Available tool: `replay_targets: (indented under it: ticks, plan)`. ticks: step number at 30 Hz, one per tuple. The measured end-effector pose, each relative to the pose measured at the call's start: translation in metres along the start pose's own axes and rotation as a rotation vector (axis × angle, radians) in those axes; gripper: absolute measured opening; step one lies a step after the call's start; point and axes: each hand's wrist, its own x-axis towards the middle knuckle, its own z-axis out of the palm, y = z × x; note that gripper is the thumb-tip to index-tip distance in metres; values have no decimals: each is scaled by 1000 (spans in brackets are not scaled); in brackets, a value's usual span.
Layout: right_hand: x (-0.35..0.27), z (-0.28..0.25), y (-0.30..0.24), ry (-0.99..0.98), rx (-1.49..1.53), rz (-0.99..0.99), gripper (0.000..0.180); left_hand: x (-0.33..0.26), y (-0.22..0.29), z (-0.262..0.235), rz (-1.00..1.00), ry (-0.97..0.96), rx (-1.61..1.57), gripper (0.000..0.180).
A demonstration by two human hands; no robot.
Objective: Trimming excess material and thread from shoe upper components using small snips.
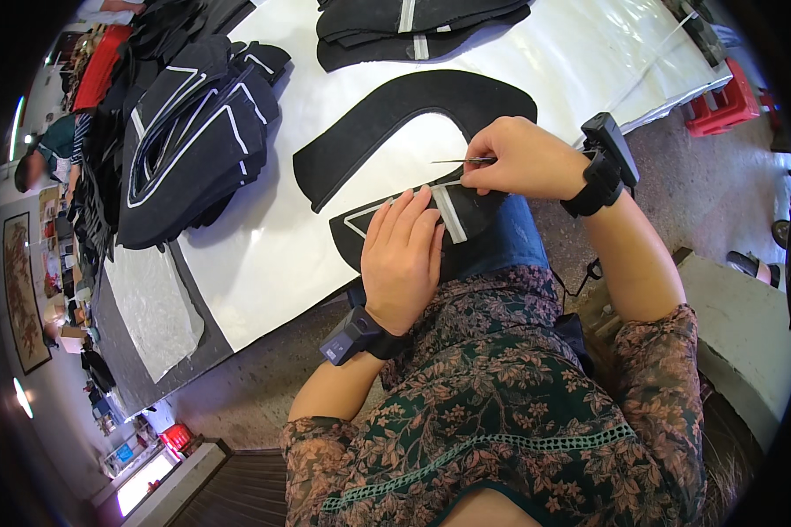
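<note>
Two hands work one black fabric piece [387,230] at the counter [264,255] edge: left hand [402,259] lies flat, fingers together, pinning it; right hand [518,158] pinches a thin metal tool [455,161]. Best to keep the fabric taut and the tool low along the white strip [449,213].

Her left hand [402,255] lies flat, fingers together (palm down); the right hand [518,158] is raised, fingertips pinched, wrist bent.

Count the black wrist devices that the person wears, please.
2. One black wrist device sits on the left wrist, near the table edge. The other sits on the right wrist. None seems hidden.
</note>
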Motion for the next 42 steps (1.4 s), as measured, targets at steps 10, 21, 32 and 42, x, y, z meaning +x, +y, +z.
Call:
replay_targets:
  ticks: [10,21,32,42]
  plan:
    - [2,3,0,142,97,-106,26,-4,-1,4,-72,28,-71,21]
    - [10,10,13,203,-197,-116,25,4,7,8,-39,21,-110,21]
    - [6,-6,10,53,-78,-89,24,26,11,10,96,-74,20,22]
    - [15,-14,18,100,-252,-208,25,37,11,10,153,-138,77,36]
